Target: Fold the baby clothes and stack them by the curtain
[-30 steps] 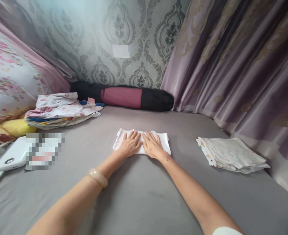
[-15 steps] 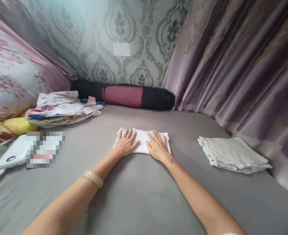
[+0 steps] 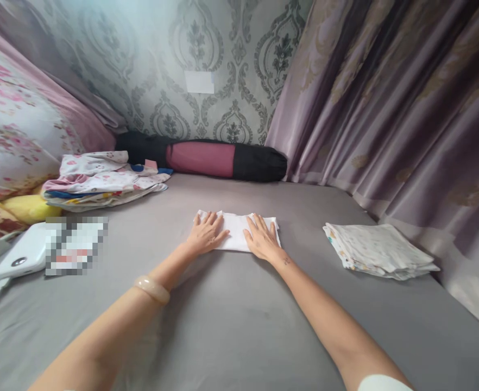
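Observation:
A folded white cloth (image 3: 235, 232) lies flat on the grey bed sheet (image 3: 223, 320), in the middle of the head view. My left hand (image 3: 207, 233) rests palm down on the cloth's left part, fingers spread. On its right part lies my right hand (image 3: 262, 239), also flat with the fingers apart. A strip of cloth shows between the two hands. The cloth's outer edges are partly covered by my palms. A pale bangle (image 3: 152, 289) circles my left forearm.
Right of my hands sits a stack of folded patterned cloths (image 3: 380, 250). Crumpled printed clothes (image 3: 109, 179) are piled at the back left, with a white power bank (image 3: 23, 252) nearer me. A black and maroon long bag (image 3: 201, 158) lies against the wall. Purple curtains (image 3: 365, 98) hang at right.
My left hand has slid slightly left on the cloth, still flat. The right hand stays nearly in place. The whole view has shifted a little.

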Motion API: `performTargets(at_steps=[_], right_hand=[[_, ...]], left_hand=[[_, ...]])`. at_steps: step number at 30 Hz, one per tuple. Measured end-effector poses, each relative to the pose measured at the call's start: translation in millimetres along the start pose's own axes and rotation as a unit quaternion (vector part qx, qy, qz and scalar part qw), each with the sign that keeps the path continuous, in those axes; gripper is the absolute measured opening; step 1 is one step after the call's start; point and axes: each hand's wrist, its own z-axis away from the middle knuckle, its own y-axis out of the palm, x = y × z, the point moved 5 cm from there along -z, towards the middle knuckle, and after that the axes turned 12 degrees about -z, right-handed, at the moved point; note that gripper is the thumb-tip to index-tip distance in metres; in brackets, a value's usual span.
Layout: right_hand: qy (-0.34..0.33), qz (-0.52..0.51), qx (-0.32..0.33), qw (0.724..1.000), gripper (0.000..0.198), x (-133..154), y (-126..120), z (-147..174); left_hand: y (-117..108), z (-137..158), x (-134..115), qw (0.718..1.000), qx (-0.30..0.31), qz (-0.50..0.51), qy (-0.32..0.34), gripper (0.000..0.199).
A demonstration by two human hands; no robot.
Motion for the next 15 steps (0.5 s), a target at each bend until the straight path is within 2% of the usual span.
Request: performTargets(at_steps=[6, 15], right_hand=[[0.017, 0.019, -0.017, 1.0, 0.062, -15, -3, 4], [0.028, 0.015, -0.017, 0.999, 0.062, -21, 6, 2]], left_hand=[[10, 2, 17, 0.999, 0.001, -0.005, -0.049, 0.058], [18, 3, 17, 0.998, 0.022, 0.013, -0.065, 0.061]])
